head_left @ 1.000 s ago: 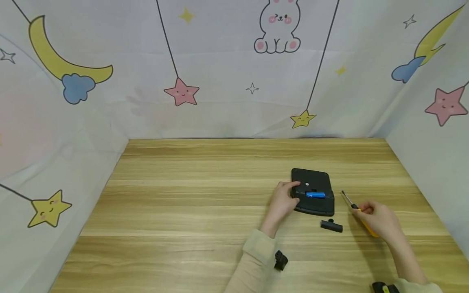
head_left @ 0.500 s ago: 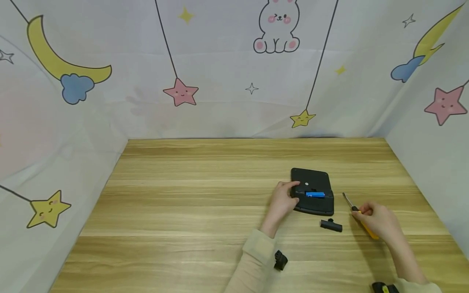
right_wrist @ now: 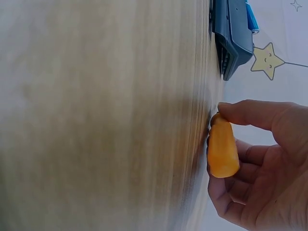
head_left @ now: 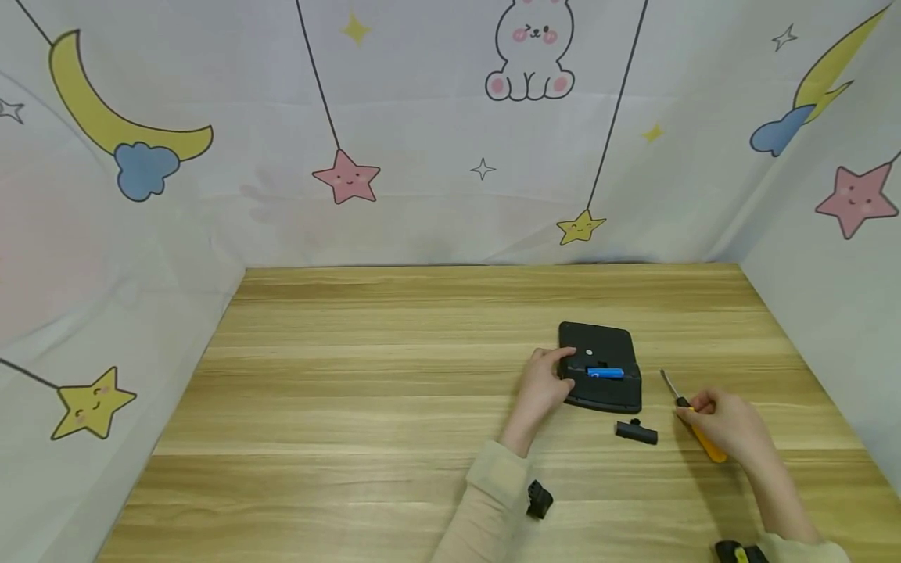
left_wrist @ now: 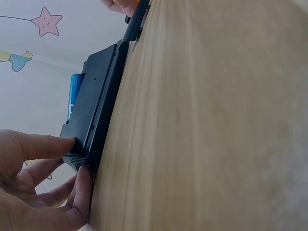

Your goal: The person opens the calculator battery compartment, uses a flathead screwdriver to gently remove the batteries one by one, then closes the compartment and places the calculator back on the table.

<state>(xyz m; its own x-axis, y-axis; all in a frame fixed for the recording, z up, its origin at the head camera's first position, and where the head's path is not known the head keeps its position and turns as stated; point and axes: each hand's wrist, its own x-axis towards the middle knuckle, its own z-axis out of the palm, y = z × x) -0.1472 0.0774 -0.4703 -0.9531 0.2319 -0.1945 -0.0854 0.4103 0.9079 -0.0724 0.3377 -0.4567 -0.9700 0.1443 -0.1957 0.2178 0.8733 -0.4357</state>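
Pinching the black device by its left edge with the left hand; gripping the orange-handled screwdriver with the right hand, right of the device and apart from it, slanting tip-forward, a little towards the device.

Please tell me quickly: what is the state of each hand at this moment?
Left hand: gripping the black device at its left edge.
Right hand: holding the orange-handled screwdriver between thumb and fingers.
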